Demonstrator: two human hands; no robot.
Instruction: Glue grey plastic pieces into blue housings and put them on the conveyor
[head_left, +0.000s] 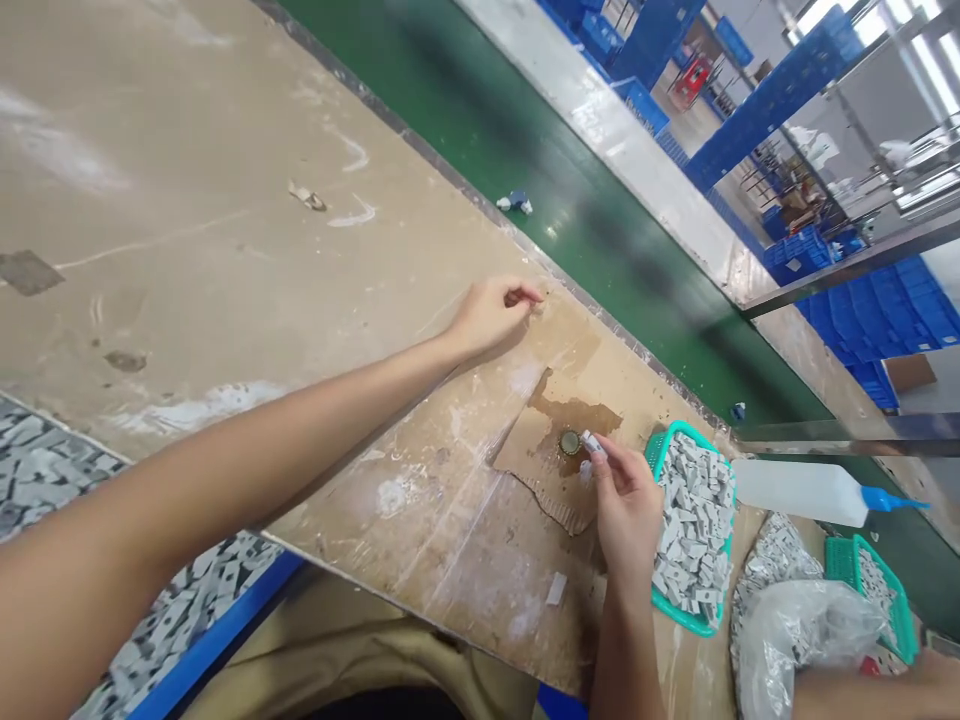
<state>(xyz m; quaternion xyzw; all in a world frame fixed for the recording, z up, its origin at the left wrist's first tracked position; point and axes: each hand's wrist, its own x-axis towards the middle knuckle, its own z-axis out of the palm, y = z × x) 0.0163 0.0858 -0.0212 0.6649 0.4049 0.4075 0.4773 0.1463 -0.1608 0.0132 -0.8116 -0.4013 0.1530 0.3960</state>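
My right hand (628, 498) pinches a small light-grey plastic piece (592, 443) between thumb and fingers. Just left of that piece lies a small round cap (570, 442) with liquid in it, on a torn piece of cardboard (525, 445) that has a wet stain. Farther up the table, my left hand (491, 315) rests near the belt's edge. Its thumb and fingertips are closed together, and I cannot make out whether anything is between them. To the right of my right hand stands a green basket (654, 455) full of similar grey pieces.
A green conveyor belt (600, 270) runs along the table's far side, with a small blue-white part (514, 203) on it. On the right are a white bottle with a blue nozzle (802, 488), a plastic bag (810, 630), another green basket (904, 620) and another person's blurred arm (862, 692).
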